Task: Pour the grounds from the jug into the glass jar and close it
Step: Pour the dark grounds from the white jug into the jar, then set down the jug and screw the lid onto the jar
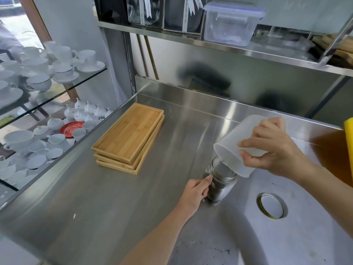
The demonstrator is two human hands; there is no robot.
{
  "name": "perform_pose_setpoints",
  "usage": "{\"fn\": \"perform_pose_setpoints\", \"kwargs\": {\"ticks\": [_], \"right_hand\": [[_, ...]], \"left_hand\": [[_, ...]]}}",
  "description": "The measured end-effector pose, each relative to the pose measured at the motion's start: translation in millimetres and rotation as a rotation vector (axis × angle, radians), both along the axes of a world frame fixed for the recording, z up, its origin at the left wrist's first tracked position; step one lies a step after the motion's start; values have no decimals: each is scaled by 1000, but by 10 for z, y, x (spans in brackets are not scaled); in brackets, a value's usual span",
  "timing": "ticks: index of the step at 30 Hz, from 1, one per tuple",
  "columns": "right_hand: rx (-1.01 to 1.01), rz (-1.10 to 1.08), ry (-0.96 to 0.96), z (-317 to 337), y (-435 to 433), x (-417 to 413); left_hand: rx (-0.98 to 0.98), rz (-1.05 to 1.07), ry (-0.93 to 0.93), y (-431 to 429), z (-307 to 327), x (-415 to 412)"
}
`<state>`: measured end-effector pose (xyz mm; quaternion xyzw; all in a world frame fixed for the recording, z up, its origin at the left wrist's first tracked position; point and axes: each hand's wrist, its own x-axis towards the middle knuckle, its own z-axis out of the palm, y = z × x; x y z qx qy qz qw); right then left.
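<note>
A small glass jar [219,183] stands upright on the steel counter, dark grounds inside it. My left hand [194,194] grips the jar's left side. My right hand [275,150] holds a translucent white plastic jug [235,150], tipped steeply with its mouth down over the jar's opening. The jug's rim touches or nearly touches the jar's mouth. The jar's round metal lid [272,205] lies flat on the counter to the right of the jar.
Three stacked wooden trays [129,138] lie at the counter's left. Glass shelves with several white cups [38,77] stand further left. A steel shelf above carries a clear plastic box [229,23]. A yellow thing [348,134] sits at the right edge. Loose grounds [219,249] dot the counter.
</note>
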<state>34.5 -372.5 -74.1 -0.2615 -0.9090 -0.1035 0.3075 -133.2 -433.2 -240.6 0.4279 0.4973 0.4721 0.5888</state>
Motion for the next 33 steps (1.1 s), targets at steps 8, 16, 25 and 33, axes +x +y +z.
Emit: {"fn": "perform_pose_setpoints", "kwargs": {"ticks": [8,16,25,33], "right_hand": [[-545,-548,711,-232,-45,282],[-965,-869,1322,-754,107,471],[-988,-725,1414,-1187,82,516],[-1058,-885,1080,-1255,-92,521]], "left_hand": [[30,3,-15,7,-15,0],[47,9,5,20,-59,1],[42,5,21,7,-26,-4],[40,23,16,0,5,8]]}}
